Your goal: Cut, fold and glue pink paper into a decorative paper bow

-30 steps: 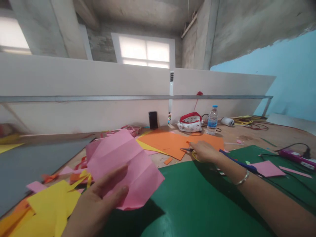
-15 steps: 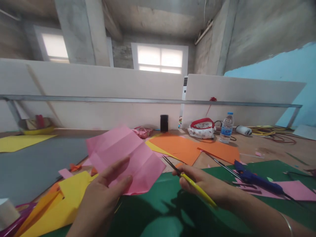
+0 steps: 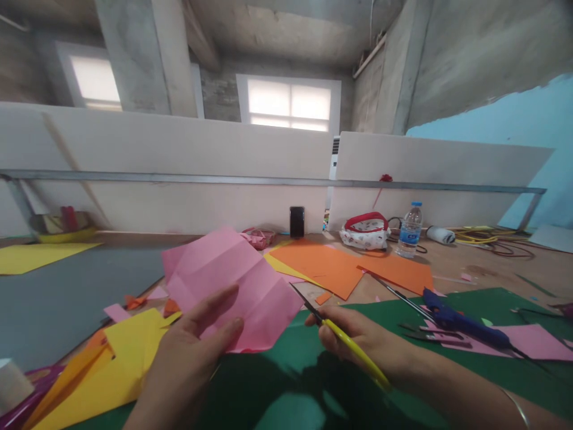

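Now the creased pink paper is held above the table's green mat by the left hand; yellow-handled scissors, gripped by the right hand, are best opened and squared to the near edge.

My left hand was raised ahead of me, thumb and fingers pinched closed in a grip. My right hand reached in from the right, fingers curled shut, forearm angled toward my left.

Bright, overexposed windows backlight a soft, wide-angle scene with warped edges and dark hand shadows.
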`<state>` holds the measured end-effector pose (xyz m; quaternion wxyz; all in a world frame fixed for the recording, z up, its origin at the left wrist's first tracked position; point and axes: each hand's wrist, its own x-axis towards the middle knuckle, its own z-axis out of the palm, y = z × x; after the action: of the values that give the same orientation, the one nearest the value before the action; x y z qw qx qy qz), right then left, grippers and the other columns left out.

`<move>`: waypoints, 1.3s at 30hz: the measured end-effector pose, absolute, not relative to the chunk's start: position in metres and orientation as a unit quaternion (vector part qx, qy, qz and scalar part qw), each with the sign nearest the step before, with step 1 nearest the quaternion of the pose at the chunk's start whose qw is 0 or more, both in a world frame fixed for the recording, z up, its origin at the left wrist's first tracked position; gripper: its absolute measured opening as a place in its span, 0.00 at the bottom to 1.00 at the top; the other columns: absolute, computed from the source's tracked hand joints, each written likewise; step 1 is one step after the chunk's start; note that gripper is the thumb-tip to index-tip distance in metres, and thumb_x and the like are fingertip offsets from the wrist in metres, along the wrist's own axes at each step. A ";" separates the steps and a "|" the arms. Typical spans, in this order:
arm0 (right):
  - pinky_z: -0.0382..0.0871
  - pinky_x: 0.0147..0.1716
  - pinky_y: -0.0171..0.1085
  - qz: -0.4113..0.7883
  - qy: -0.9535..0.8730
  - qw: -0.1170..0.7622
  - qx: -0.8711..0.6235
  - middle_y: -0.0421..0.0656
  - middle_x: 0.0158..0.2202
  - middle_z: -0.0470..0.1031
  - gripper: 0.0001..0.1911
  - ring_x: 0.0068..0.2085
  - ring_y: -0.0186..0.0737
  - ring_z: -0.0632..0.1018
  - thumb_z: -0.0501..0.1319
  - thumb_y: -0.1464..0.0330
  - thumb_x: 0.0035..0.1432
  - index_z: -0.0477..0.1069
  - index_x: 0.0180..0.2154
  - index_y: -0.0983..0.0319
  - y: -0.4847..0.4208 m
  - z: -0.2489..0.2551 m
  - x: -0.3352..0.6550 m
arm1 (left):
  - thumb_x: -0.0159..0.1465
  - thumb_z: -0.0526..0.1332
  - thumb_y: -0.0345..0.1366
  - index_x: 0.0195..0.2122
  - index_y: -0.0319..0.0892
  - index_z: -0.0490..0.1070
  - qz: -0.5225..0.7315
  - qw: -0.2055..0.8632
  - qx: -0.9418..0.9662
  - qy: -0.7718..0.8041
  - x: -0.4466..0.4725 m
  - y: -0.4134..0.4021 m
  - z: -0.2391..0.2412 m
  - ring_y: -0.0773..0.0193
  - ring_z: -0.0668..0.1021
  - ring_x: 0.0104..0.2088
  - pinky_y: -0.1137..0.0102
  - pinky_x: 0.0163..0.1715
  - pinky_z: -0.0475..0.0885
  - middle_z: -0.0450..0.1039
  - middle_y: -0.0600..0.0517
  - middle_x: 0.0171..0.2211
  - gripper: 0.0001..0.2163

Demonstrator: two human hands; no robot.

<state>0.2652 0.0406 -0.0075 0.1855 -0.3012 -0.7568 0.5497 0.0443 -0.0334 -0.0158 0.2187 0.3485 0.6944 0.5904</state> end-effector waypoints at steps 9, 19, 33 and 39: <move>0.56 0.27 0.30 0.520 -0.778 0.187 -0.301 0.40 0.31 0.61 0.22 0.29 0.31 0.60 0.56 0.54 0.57 0.66 0.45 0.65 0.043 -0.009 0.265 | 0.48 0.65 0.43 0.44 0.54 0.71 0.594 0.236 0.347 0.686 0.046 -0.036 -0.014 0.51 0.76 0.45 0.55 0.50 0.67 0.73 0.55 0.48 0.19; 0.54 0.24 0.30 0.513 -0.778 0.176 -0.317 0.38 0.28 0.59 0.19 0.27 0.30 0.59 0.57 0.58 0.56 0.67 0.43 0.65 0.040 -0.003 0.264 | 0.46 0.65 0.43 0.44 0.53 0.72 0.590 0.238 0.335 0.695 0.045 -0.034 -0.016 0.52 0.78 0.42 0.60 0.42 0.73 0.75 0.53 0.45 0.22; 0.52 0.23 0.30 0.480 -0.799 0.193 -0.306 0.36 0.24 0.58 0.14 0.25 0.30 0.59 0.58 0.60 0.53 0.68 0.36 0.65 0.043 -0.004 0.264 | 0.47 0.66 0.44 0.45 0.53 0.72 0.591 0.237 0.334 0.695 0.045 -0.034 -0.016 0.51 0.77 0.44 0.56 0.49 0.68 0.75 0.53 0.46 0.22; 0.50 0.21 0.30 0.473 -0.801 0.206 -0.304 0.35 0.22 0.57 0.13 0.23 0.28 0.58 0.59 0.61 0.52 0.68 0.34 0.65 0.047 -0.010 0.263 | 0.48 0.65 0.43 0.45 0.53 0.71 0.587 0.250 0.325 0.698 0.048 -0.035 -0.013 0.49 0.76 0.44 0.53 0.50 0.67 0.74 0.52 0.46 0.21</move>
<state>0.2635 0.0468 -0.0097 0.2057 -0.3040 -0.8009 0.4731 0.0479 -0.0351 -0.0133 0.2501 0.3248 0.6983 0.5868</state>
